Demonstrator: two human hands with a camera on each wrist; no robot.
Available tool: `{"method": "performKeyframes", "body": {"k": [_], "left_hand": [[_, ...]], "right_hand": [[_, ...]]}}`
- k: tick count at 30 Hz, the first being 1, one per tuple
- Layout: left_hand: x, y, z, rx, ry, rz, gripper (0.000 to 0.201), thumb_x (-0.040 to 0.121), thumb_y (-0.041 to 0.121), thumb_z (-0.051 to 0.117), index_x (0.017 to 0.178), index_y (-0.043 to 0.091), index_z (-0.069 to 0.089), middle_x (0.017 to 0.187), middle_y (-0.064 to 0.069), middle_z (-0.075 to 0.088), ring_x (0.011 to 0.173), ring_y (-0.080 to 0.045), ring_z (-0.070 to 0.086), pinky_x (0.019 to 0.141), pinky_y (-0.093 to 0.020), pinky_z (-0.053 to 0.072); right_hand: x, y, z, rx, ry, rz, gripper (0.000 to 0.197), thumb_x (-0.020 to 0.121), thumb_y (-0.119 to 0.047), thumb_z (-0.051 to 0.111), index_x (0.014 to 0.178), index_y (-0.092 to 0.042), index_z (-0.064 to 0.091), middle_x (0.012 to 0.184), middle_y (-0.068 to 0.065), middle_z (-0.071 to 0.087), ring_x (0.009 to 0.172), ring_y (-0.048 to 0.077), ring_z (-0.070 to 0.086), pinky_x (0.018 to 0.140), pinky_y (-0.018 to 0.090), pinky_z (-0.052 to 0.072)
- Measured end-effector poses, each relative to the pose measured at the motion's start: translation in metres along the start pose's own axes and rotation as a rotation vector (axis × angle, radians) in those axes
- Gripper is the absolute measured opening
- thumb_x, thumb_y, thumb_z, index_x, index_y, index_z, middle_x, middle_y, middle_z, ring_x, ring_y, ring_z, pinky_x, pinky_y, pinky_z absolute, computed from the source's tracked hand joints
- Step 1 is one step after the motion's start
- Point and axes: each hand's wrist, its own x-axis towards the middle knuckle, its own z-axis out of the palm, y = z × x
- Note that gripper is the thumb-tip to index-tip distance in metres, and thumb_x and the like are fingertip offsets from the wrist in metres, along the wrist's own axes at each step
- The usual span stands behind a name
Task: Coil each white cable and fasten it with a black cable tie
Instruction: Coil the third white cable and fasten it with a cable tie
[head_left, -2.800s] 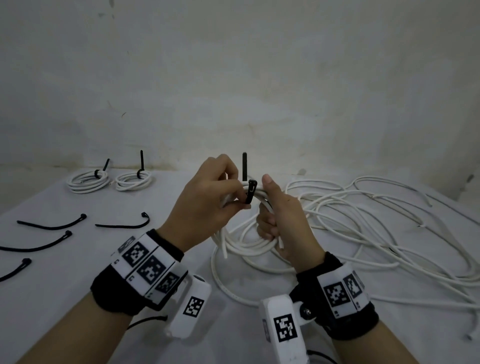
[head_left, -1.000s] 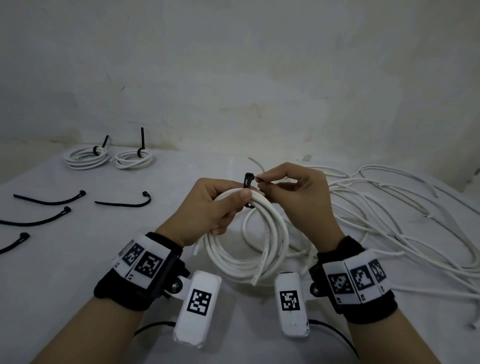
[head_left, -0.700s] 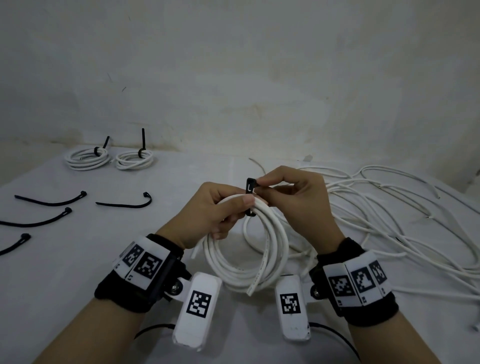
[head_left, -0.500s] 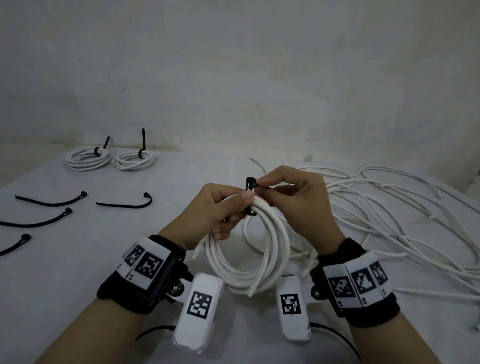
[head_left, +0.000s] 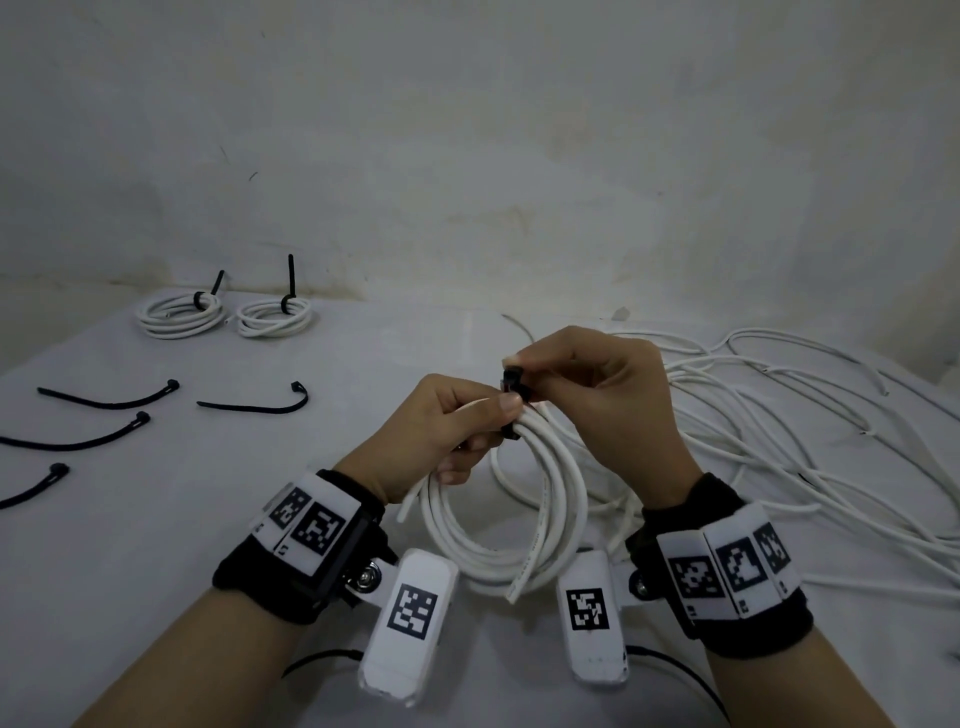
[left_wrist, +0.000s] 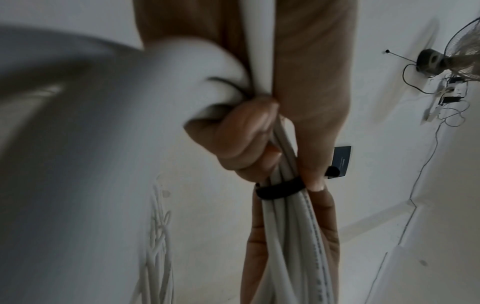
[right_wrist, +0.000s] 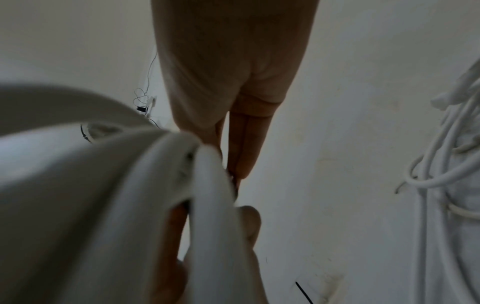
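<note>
The tall tail no longer stands up from the black cable tie (head_left: 511, 383); my right hand (head_left: 602, 395) pinches its head while my left hand (head_left: 452, 431) grips the coiled white cable (head_left: 519, 519), raised above the counter's (head_left: 156, 571) middle. The band looks cinched, so I judge this coil nearly fastened.

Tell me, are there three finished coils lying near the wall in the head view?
No, only two tied coils lie there; a third coil is in the hands.

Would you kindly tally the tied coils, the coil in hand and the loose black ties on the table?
Finished tied coils: 2
Coil being tied in hand: 1
Loose black ties: 4
Total: 7
</note>
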Motion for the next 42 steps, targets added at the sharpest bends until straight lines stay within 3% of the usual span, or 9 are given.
{"method": "performKeyframes", "body": {"k": [2, 6, 10, 18, 21, 26, 30, 34, 42], "left_hand": [[0.0, 0.0, -0.001, 0.022, 0.03, 0.013, 0.036, 0.084, 0.028, 0.057, 0.085, -0.007, 0.066, 0.049, 0.003, 0.038, 0.033, -0.005, 0.027, 0.035, -0.014, 0.024], [-0.002, 0.008, 0.002, 0.085, 0.057, 0.041, 0.025, 0.081, 0.026, 0.06, 0.08, 0.002, 0.065, 0.043, 0.009, 0.043, 0.032, -0.004, 0.027, 0.036, -0.015, 0.022], [-0.003, 0.011, 0.007, 0.139, 0.057, 0.048, 0.018, 0.076, 0.025, 0.06, 0.073, 0.008, 0.061, 0.041, 0.007, 0.046, 0.033, -0.003, 0.029, 0.036, -0.015, 0.023], [0.004, 0.001, 0.006, 0.193, 0.123, 0.062, 0.026, 0.076, 0.029, 0.069, 0.067, 0.01, 0.054, 0.046, 0.007, 0.046, 0.035, -0.009, 0.031, 0.038, -0.017, 0.028], [0.004, -0.003, 0.004, 0.236, 0.112, 0.039, 0.029, 0.078, 0.031, 0.073, 0.067, 0.011, 0.055, 0.046, 0.003, 0.041, 0.035, -0.012, 0.032, 0.038, -0.018, 0.029], [0.005, 0.0, 0.009, 0.267, 0.136, 0.045, 0.034, 0.076, 0.034, 0.068, 0.084, 0.008, 0.048, 0.046, 0.005, 0.042, 0.038, -0.014, 0.03, 0.038, -0.021, 0.028], [0.001, 0.002, 0.006, 0.391, 0.061, 0.073, 0.024, 0.09, 0.025, 0.06, 0.111, 0.025, 0.048, 0.047, 0.006, 0.044, 0.038, -0.016, 0.032, 0.039, -0.022, 0.032], [0.001, 0.003, 0.011, 0.429, 0.021, 0.042, 0.014, 0.093, 0.026, 0.056, 0.102, 0.019, 0.049, 0.046, 0.008, 0.042, 0.038, -0.013, 0.03, 0.039, -0.022, 0.032], [0.001, 0.005, 0.013, 0.297, -0.041, 0.0, 0.026, 0.087, 0.026, 0.06, 0.097, 0.007, 0.045, 0.047, 0.005, 0.033, 0.039, -0.011, 0.022, 0.039, -0.021, 0.022]], "right_hand": [[0.0, -0.003, -0.003, -0.048, -0.023, 0.01, 0.022, 0.077, 0.012, 0.068, 0.087, -0.007, 0.073, 0.078, 0.001, 0.074, 0.075, 0.015, 0.071, 0.071, 0.024, 0.056], [0.0, -0.009, -0.008, -0.111, -0.078, 0.059, 0.017, 0.081, 0.007, 0.068, 0.092, -0.005, 0.071, 0.087, 0.002, 0.073, 0.082, 0.01, 0.071, 0.074, 0.021, 0.055], [0.001, -0.008, -0.006, -0.237, -0.065, -0.018, 0.005, 0.079, -0.005, 0.075, 0.08, -0.005, 0.07, 0.078, 0.001, 0.069, 0.073, 0.009, 0.068, 0.065, 0.02, 0.054], [0.002, -0.004, -0.004, -0.432, 0.066, -0.123, 0.013, 0.078, -0.011, 0.074, 0.068, -0.007, 0.066, 0.067, -0.006, 0.059, 0.069, 0.007, 0.06, 0.055, 0.012, 0.045], [0.004, -0.002, -0.01, -0.458, 0.169, -0.092, 0.017, 0.081, -0.014, 0.073, 0.068, -0.009, 0.062, 0.068, 0.0, 0.063, 0.067, 0.011, 0.061, 0.055, 0.016, 0.047], [0.007, -0.004, -0.016, -0.392, 0.211, 0.019, 0.017, 0.086, -0.017, 0.07, 0.073, -0.009, 0.063, 0.068, -0.002, 0.066, 0.07, 0.016, 0.066, 0.061, 0.043, 0.055], [0.006, -0.004, -0.01, -0.4, 0.163, 0.044, 0.016, 0.086, -0.017, 0.07, 0.073, -0.01, 0.062, 0.068, -0.001, 0.064, 0.068, 0.017, 0.064, 0.063, 0.04, 0.056], [0.005, 0.0, -0.01, -0.44, 0.213, 0.037, 0.018, 0.085, -0.017, 0.07, 0.072, -0.009, 0.061, 0.069, -0.001, 0.062, 0.068, 0.017, 0.063, 0.062, 0.04, 0.054], [0.007, 0.002, -0.012, -0.388, 0.331, 0.128, 0.021, 0.087, -0.018, 0.068, 0.071, -0.009, 0.058, 0.066, 0.002, 0.06, 0.065, 0.021, 0.062, 0.057, 0.04, 0.055]]}}
